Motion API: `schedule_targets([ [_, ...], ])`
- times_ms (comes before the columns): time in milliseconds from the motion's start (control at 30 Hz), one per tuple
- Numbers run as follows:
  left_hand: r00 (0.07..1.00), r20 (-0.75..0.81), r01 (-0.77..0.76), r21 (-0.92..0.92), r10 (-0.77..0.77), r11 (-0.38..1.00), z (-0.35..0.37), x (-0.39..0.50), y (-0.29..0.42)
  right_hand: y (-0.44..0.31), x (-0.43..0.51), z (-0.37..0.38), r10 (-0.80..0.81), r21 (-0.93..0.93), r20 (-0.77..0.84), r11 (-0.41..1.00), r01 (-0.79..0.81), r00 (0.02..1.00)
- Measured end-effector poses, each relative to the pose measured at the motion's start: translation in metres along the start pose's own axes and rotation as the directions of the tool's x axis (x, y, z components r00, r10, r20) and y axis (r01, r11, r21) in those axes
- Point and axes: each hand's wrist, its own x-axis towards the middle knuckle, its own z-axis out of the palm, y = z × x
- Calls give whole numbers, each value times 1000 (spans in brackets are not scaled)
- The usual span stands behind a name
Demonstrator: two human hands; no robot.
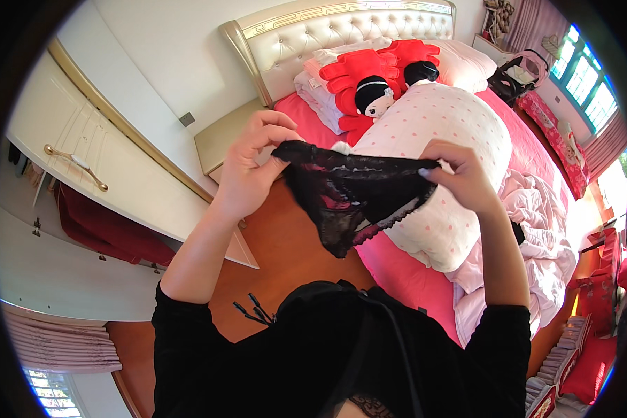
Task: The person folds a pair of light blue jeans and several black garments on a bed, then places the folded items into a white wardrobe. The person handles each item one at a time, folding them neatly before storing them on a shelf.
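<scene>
A pair of black lace briefs (366,188) is stretched out in the air before me, with its scalloped lower edge hanging down. My left hand (251,167) pinches one end of the waistband between thumb and fingers. At the other end, my right hand (462,172) grips the waistband in the same way. Behind the briefs lies a white quilt roll with pink hearts (439,125) on the bed, partly hidden by the fabric and my right hand.
A pink-sheeted bed (397,261) with a tufted headboard (345,31) stands ahead and right. Plush dolls (373,96) and a crumpled pink cover (538,251) lie on it. At left, a wardrobe door (99,141) stands ajar near a bedside cabinet (224,133). A stroller (520,76) is beyond.
</scene>
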Motion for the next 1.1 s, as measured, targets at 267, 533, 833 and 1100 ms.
schedule_targets([
  [267, 904, 281, 414, -767, -324, 490, -29, -5, -13, -1, -16, -10, 102, 851, 96, 508, -135, 990],
  [533, 801, 478, 122, 458, -360, 880, -36, 4, -11, -17, -22, -22, 265, 259, 338, 896, -360, 903],
  [833, 997, 2, 38, 872, -81, 487, -10, 7, -34, -52, -25, 35, 34, -346, 460, 927, 144, 887],
  [1100, 978, -174, 209, 854, -117, 476, -4, 18, -49, -9, -14, 14, -8, -255, 214, 965, 64, 977],
])
